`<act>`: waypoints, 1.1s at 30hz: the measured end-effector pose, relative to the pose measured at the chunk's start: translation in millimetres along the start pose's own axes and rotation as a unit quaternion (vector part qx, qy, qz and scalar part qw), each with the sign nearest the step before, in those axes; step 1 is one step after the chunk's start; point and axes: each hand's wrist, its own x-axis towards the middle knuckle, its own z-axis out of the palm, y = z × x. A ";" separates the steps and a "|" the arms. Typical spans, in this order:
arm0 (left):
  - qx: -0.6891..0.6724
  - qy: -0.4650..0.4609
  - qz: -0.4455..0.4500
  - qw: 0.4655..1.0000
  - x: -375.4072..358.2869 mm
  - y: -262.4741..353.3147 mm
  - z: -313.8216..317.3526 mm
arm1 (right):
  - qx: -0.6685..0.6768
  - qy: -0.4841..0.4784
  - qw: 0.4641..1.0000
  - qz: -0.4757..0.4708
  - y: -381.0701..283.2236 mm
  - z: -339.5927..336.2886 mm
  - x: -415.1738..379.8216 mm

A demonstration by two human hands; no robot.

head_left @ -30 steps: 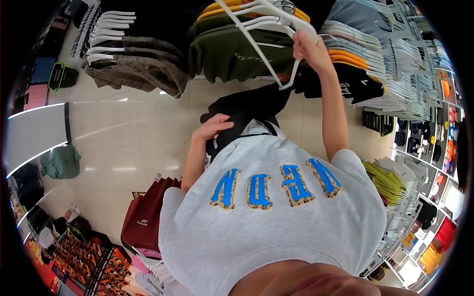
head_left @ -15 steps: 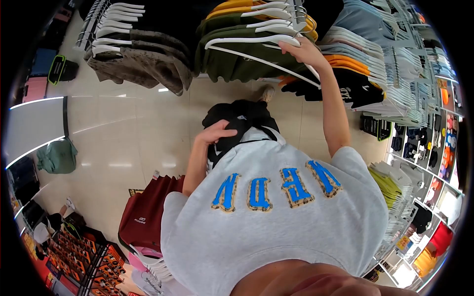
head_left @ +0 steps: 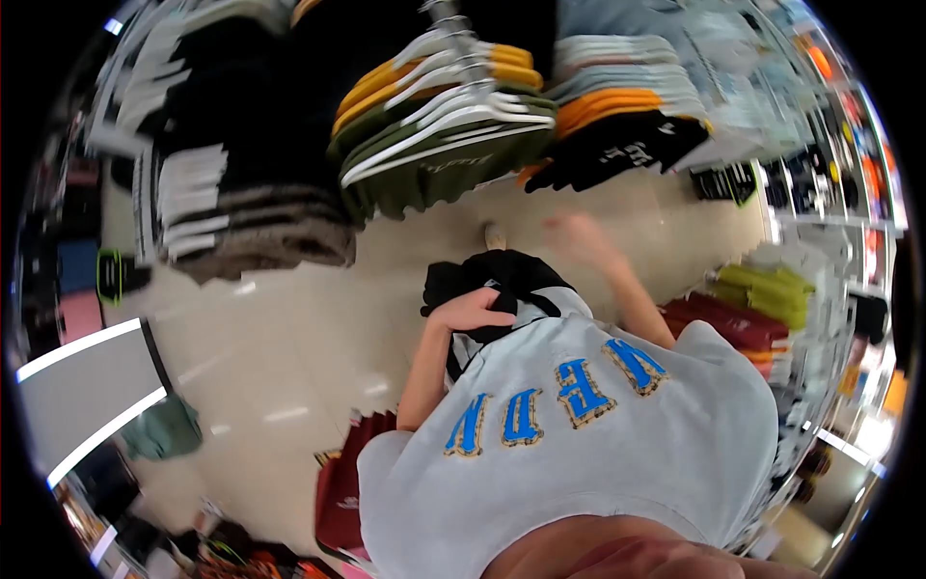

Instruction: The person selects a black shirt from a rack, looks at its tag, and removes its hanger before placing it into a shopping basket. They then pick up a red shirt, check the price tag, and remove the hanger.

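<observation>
Nearby, pale grey shirt (head_left: pixel 569 473); upside-down blue letters (head_left: pixel 582 394), D and E legible. Far: hung green tops (head_left: pixel 415 190), lettering (head_left: pixel 467 163) too blurred to read. Black bundle (head_left: pixel 522 269) at waist, gripped by left hand (head_left: pixel 471 310); right hand (head_left: pixel 585 239) blurred, finger spread can't be told.

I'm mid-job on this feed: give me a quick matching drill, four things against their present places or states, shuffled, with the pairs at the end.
Things:
1. Left hand
2. Right hand
3. Dark green garments
4. Light grey top

Places and states:
A. Being worn
B. Hanging near the top centre of the picture
C. Holding black fabric
D. Blurred, apart from the hanging clothes

Right pairs: 1-C, 2-D, 3-B, 4-A.
</observation>
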 end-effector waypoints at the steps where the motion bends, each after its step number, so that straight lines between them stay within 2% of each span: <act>1: 0.055 -0.027 -0.009 0.998 13.1 22.8 4.7 | -0.003 -0.010 0.995 -0.102 18.6 34.2 -13.5; 2: 0.094 -0.047 -0.002 0.994 28.6 30.3 9.6 | 0.103 -0.072 0.982 -0.143 28.4 66.9 -17.2; 3: 0.097 -0.085 0.026 0.991 39.1 39.4 13.5 | 0.129 -0.089 0.968 -0.195 12.0 77.0 -32.5; 4: 0.097 -0.125 0.049 0.986 46.2 51.6 19.4 | 0.285 -0.117 0.932 -0.192 8.9 89.9 -49.7; 5: 0.076 -0.203 -0.011 0.976 46.5 65.0 16.9 | 0.277 -0.132 0.933 -0.188 11.8 93.8 -58.3; 6: 0.061 -0.215 -0.020 0.974 47.9 76.0 17.4 | 0.306 -0.165 0.915 -0.206 14.7 101.0 -51.6; 9: -0.003 -0.189 -0.037 0.981 64.1 79.5 28.5 | 0.225 -0.008 0.935 -0.275 42.2 74.8 -48.4; 10: -0.007 -0.201 -0.037 0.979 76.8 85.5 36.6 | 0.174 0.005 0.951 -0.255 57.4 69.3 -45.6; 12: 0.012 -0.265 0.011 0.964 118.2 97.6 57.2 | 0.168 0.089 0.961 -0.199 89.9 58.2 -57.7; 13: 0.024 -0.282 -0.017 0.959 139.2 103.3 72.9 | 0.176 0.103 0.960 -0.191 109.1 58.5 -65.0; 15: 0.017 -0.343 -0.082 0.936 184.1 119.5 109.3 | 0.119 0.218 0.966 -0.068 153.9 62.3 -84.3; 17: 0.030 -0.384 -0.120 0.915 226.2 122.5 147.8 | 0.025 0.199 0.975 0.093 201.6 62.0 -117.1; 18: 0.045 -0.412 -0.123 0.902 246.2 126.4 166.1 | 0.022 0.173 0.972 0.157 234.4 69.1 -130.0; 19: 0.081 -0.418 -0.122 0.896 265.0 124.0 180.2 | 0.065 0.093 0.969 0.220 257.0 56.9 -146.4; 20: 0.060 -0.430 -0.165 0.886 283.5 113.3 189.6 | 0.099 0.058 0.967 0.228 281.9 46.3 -164.5; 22: 0.065 -0.412 -0.119 0.901 306.7 114.8 188.4 | 0.179 0.044 0.956 0.227 317.4 42.5 -184.7; 24: 0.058 -0.316 -0.135 0.937 341.6 105.5 187.2 | 0.304 0.176 0.914 0.205 359.0 38.1 -212.4; 25: 0.044 -0.248 -0.118 0.960 358.4 111.7 191.9 | 0.335 0.188 0.893 0.235 379.1 30.7 -222.8; 26: 0.031 -0.174 -0.100 0.979 377.0 122.6 196.0 | 0.384 0.229 0.869 0.210 396.8 21.2 -234.1; 28: 0.043 -0.064 -0.127 0.989 405.6 149.0 181.9 | 0.480 0.262 0.807 0.223 411.9 1.5 -239.5; 29: 0.007 0.017 -0.103 0.995 427.2 164.4 201.2 | 0.546 0.287 0.761 0.200 432.9 5.4 -240.9; 30: -0.027 0.098 -0.079 0.992 448.8 177.1 219.3 | 0.656 0.277 0.676 0.189 440.3 -7.5 -246.2; 31: -0.015 0.101 -0.061 0.993 479.2 178.2 230.7 | 0.760 0.285 0.564 0.151 432.1 -51.5 -262.8; 33: 0.018 0.098 -0.012 0.995 530.4 169.5 223.0 | 0.805 0.297 0.493 0.144 460.3 -72.9 -270.1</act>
